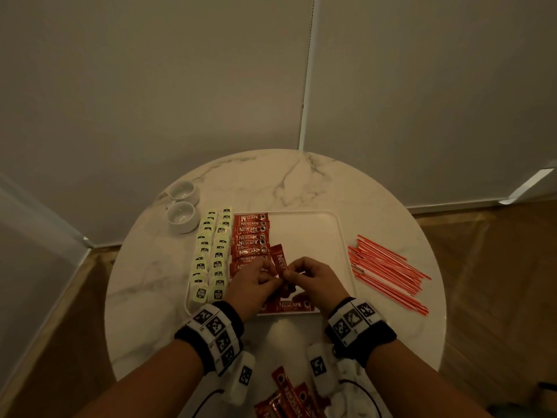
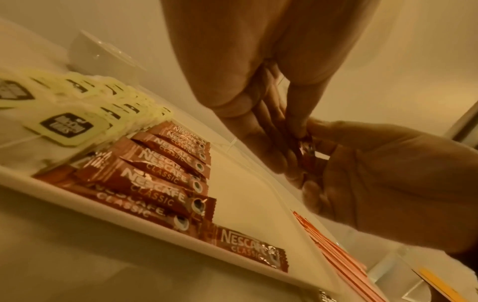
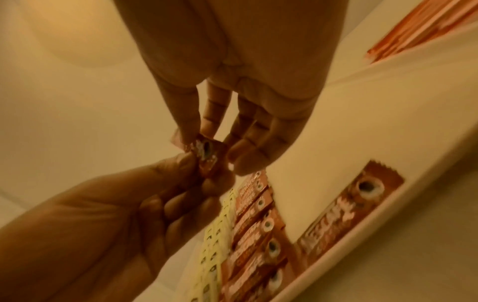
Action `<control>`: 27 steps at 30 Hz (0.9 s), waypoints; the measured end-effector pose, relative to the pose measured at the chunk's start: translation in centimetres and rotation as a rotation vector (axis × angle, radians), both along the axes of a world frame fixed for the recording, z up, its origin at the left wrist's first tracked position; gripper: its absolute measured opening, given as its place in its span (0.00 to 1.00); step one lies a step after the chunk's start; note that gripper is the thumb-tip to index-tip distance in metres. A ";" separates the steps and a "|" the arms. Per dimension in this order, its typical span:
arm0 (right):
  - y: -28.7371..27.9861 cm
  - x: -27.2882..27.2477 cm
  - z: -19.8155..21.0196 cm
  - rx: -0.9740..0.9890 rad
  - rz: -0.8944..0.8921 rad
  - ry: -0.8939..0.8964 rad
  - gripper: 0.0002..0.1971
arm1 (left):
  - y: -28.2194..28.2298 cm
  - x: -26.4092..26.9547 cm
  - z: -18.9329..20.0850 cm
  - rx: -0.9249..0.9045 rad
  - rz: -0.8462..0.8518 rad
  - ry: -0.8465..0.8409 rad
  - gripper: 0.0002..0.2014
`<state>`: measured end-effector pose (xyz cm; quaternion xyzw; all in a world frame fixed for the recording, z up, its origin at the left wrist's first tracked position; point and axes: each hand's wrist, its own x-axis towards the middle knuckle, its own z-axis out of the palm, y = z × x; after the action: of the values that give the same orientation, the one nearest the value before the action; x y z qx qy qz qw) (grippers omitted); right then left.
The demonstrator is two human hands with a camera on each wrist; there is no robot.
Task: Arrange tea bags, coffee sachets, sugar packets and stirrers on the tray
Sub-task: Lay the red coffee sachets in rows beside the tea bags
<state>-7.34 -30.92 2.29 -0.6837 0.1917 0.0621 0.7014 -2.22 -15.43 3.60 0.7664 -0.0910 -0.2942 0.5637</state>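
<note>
1. Both my hands are on one red foil Nescafé coffee sachet (image 1: 279,264), held above the middle of the white rounded-rectangle plastic tray (image 1: 337,224). Left hand (image 1: 252,284) pinches its near end from the left, right hand (image 1: 313,282) pinches it from the right. Fingers of both are curled in; neither holds anything else.
2. Key relation: the held sachet's long axis runs near-to-far, tilted slightly left at the top. The laid row of red coffee sachets (image 1: 250,236) lies with long axes left-to-right. So the held one sits roughly crosswise to the row.
3. The row lies left and far of the hands; its near end is just beside the left hand, so left is the nearer hand for placing. My judgement: a quarter turn is needed before it goes down at the near end of the row.
4. One more red sachet (image 1: 291,306) lies flat along the tray's near edge, long axis left-to-right, under the hands.
5. Pale-yellow tea bag tags (image 1: 211,254) sit in two columns on the tray's left side.
6. Red-and-white thin plastic stirrers (image 1: 388,271) lie on the marble surface (image 1: 271,176) right of the tray, not yet loaded.
7. I can't pick out any sugar packets.
</note>
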 end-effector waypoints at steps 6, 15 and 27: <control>-2.7 1.3 0.1 -0.386 0.224 0.010 0.05 | -0.8 1.3 -0.1 0.075 0.106 -0.131 0.14; -5.3 1.8 -1.5 -0.513 0.255 0.029 0.08 | -0.7 2.9 -2.5 0.160 0.101 -0.139 0.05; -5.2 2.4 -4.9 -0.728 0.341 0.194 0.07 | -0.7 -0.3 -5.3 0.549 -0.430 -0.627 0.11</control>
<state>-4.95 -36.17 -2.56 -0.9001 0.1502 0.1697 0.3722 -2.48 -16.10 -1.67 0.9028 -0.3325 -0.1717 0.2119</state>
